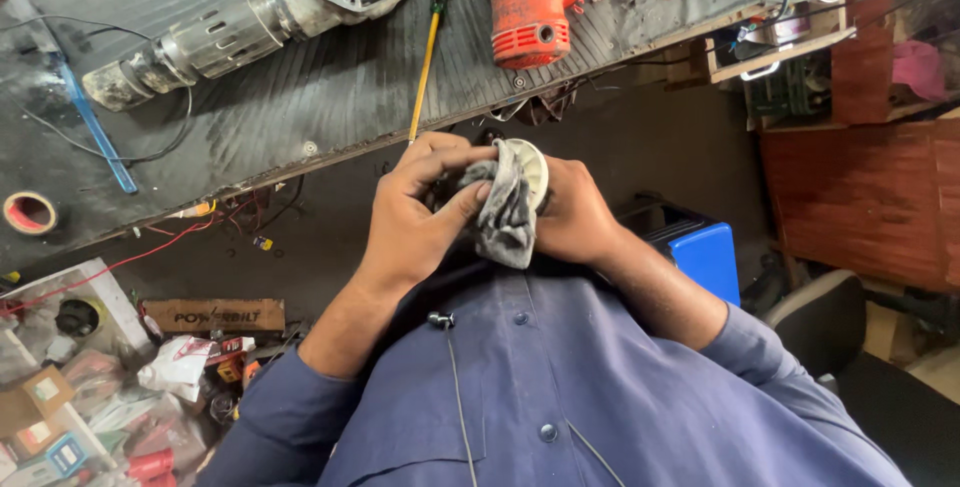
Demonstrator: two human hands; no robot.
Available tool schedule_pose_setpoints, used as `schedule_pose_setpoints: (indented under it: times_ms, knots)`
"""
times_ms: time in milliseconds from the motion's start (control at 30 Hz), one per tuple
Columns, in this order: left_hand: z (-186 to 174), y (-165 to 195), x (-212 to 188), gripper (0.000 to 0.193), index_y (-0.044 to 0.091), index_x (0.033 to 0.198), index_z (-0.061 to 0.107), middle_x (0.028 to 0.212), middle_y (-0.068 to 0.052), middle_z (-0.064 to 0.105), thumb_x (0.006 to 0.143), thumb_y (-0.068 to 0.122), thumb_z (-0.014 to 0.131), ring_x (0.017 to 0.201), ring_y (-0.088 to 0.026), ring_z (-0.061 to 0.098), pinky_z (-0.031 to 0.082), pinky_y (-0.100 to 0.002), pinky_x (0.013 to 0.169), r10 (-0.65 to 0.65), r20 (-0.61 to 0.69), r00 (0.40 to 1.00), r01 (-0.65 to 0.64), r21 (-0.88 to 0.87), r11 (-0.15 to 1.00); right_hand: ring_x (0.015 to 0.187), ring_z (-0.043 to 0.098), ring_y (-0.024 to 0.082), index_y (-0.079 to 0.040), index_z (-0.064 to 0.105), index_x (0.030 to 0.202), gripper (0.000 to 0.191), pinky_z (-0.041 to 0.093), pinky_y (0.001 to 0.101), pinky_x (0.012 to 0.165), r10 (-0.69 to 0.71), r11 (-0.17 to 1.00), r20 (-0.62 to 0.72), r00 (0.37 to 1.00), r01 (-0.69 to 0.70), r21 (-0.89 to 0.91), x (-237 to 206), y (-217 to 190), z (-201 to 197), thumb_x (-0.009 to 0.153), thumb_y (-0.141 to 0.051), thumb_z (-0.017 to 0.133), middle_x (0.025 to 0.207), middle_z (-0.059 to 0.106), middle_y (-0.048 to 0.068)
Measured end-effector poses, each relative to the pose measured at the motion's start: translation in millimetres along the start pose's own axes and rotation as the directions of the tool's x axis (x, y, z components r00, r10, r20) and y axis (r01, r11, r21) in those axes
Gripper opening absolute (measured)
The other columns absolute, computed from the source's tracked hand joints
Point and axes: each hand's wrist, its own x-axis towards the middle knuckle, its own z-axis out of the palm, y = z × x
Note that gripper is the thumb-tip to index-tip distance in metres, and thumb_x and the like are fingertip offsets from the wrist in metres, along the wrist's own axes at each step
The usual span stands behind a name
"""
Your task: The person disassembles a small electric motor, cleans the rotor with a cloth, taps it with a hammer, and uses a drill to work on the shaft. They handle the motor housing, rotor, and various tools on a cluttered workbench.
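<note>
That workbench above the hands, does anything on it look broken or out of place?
Yes. The grey power tool lies on its side with its housing open, a round gear exposed. A red tool body lies beside it, loose wires trailing. Both hands, left and right, hold a grey rag around a white fan-like part.

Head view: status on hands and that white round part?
Left hand presses grey rag on white finned disc. Right hand grips disc from behind. Both held clear of workbench; nothing in the way.

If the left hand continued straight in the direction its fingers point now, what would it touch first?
The left hand points toward the right hand. Its fingers already press the grey rag wrapped over the white round part; behind that comes the right hand. Depth looks close.
</note>
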Motion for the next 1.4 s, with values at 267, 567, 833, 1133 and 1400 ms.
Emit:
schedule_pose_setpoints:
  times_ms: [267, 567, 833, 1133, 1400]
  knots:
    - [8.0, 2.1, -0.2, 0.021, 0.001, 0.095, 0.075, 0.096, -0.004, 0.066, 0.082, 0.011, 0.088, 0.089, -0.012, 0.063, 0.051, -0.024, 0.079, 0.083, -0.050, 0.995, -0.077, 0.098, 0.992, 0.087, 0.072, 0.032, -0.006, 0.069, 0.112, 0.047, 0.057, 0.0373, 0.078, -0.218, 0.969, 0.163, 0.962, 0.233, -0.082, 0.0, 5.0, -12.6, 0.072, -0.025, 0.086, 0.098, 0.072, 0.014]
    - [21.4, 21.5, 4.4, 0.022, 0.002, 0.103, 0.074, 0.103, -0.010, 0.070, 0.086, 0.012, 0.084, 0.095, -0.023, 0.071, 0.057, -0.033, 0.083, 0.217, 0.017, 0.976, -0.207, 0.380, 0.902, 0.091, 0.072, 0.033, -0.006, 0.071, 0.112, 0.041, 0.057, 0.0365, 0.080, -0.006, 0.994, 0.043, 0.999, 0.011, -0.112, -12.0, 35.5, 7.1, 0.078, -0.022, 0.085, 0.100, 0.075, 0.013]
    - [10.1, 18.2, 4.1, 0.026, 0.000, 0.097, 0.069, 0.096, -0.011, 0.064, 0.083, 0.013, 0.086, 0.088, -0.031, 0.064, 0.054, -0.040, 0.077, 0.376, 0.186, 0.908, -0.412, 0.562, 0.717, 0.092, 0.075, 0.025, -0.006, 0.071, 0.115, 0.040, 0.058, 0.0327, 0.083, -0.092, 0.995, 0.104, 0.990, 0.096, -0.032, -10.6, 42.0, -7.1, 0.081, -0.023, 0.084, 0.105, 0.076, 0.011]
    - [11.3, -3.2, 11.9, 0.024, 0.002, 0.098, 0.065, 0.101, -0.010, 0.064, 0.084, 0.003, 0.084, 0.091, -0.027, 0.063, 0.052, -0.038, 0.080, 0.439, 0.108, 0.892, -0.436, 0.458, 0.775, 0.092, 0.072, 0.033, -0.006, 0.070, 0.111, 0.040, 0.057, 0.0366, 0.078, -0.132, 0.981, 0.121, 0.984, 0.147, -0.126, -0.3, 29.8, -13.5, 0.079, -0.026, 0.083, 0.102, 0.074, 0.015]
    - [12.2, 14.8, 26.2, 0.045, 0.003, 0.101, 0.070, 0.101, -0.005, 0.060, 0.064, 0.015, 0.094, 0.095, -0.018, 0.059, 0.050, -0.031, 0.084, -0.005, 0.302, 0.953, -0.062, 0.213, 0.975, 0.087, 0.075, 0.021, -0.006, 0.069, 0.109, 0.045, 0.058, 0.0350, 0.080, -0.167, 0.979, 0.309, 0.936, 0.120, 0.167, -5.0, 49.5, -16.5, 0.074, -0.028, 0.087, 0.099, 0.076, 0.009]
